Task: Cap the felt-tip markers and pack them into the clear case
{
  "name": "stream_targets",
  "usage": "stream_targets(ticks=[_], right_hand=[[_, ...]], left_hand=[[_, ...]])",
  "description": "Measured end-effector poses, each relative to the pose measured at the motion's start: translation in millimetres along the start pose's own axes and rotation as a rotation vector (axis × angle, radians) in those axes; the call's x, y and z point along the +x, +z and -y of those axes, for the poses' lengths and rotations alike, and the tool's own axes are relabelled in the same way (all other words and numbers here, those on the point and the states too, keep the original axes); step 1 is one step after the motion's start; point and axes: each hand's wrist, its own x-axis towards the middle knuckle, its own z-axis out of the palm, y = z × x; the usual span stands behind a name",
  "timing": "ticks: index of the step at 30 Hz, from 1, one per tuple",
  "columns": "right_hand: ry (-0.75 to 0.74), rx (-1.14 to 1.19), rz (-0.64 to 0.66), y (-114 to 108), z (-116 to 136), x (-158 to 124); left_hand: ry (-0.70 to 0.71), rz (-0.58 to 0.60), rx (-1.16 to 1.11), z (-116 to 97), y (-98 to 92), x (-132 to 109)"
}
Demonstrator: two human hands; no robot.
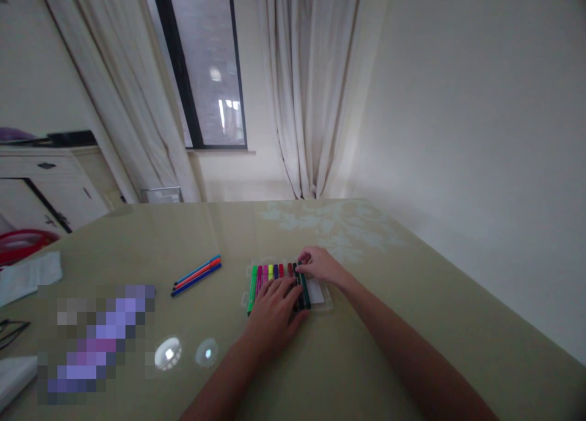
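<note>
A clear plastic case point(327, 302) lies on the table with a row of felt-tip markers in it. From left to right come a green marker point(253, 290), pink and purple ones, a yellow marker point(270, 271), blue, red and several dark ones. My left hand point(276, 305) rests over the row, palm down with fingers apart, hiding the markers' lower middles. At the far end of the dark green marker point(305, 290), rightmost in the row, the fingers of my right hand point(319, 265) are pinched together. A whitish patch point(315, 291) shows in the case's right part.
Left of the case, three markers point(196, 276) in light blue, orange-red and dark blue lie side by side on the table point(366, 360). Farther left are a blurred-out purple object point(101, 341), a pale cloth point(32, 274) and dark cords point(13, 332). A wall borders the right side.
</note>
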Motion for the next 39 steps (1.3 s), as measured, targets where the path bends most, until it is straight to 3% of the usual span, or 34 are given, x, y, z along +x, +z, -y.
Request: stream_targets(ticks=[5,11,16,23,29,32,34,37,39], right_hand=[[0.029,0.085,-0.029,-0.3,-1.4,3.4],[0.068,0.408,0.047,-0.1,-9.2,6.4],[0.039,0.32,0.074,6.1,-15.3,9.0],[-0.053,0.108,0.099,-3.5,-14.8,7.2],[-0.036,-0.039,0.106,-2.9,-11.1,3.4],[-0.037,-0.049,0.11,-3.7,-9.4,1.5],[-0.039,-0.053,0.116,-5.5,-8.1,0.5],[-0.034,-0.055,0.126,-8.0,-6.4,0.0],[-0.028,-0.052,0.133,-8.9,-5.6,0.3]], left_hand=[[-0.011,0.018,-0.033,0.6,-0.3,1.1],[-0.003,0.008,-0.023,1.6,1.3,0.4],[0.017,0.001,-0.01,2.9,3.5,-0.2],[0.033,0.024,0.004,1.3,0.6,1.3],[0.015,0.019,0.02,-6.1,3.1,2.0],[0.03,0.004,-0.032,2.9,-2.0,6.7],[-0.064,-0.043,-0.056,20.6,-13.1,9.2],[-0.428,-0.188,0.123,61.9,-36.6,3.6],[-0.656,-0.209,0.335,90.2,-49.9,-7.0]])
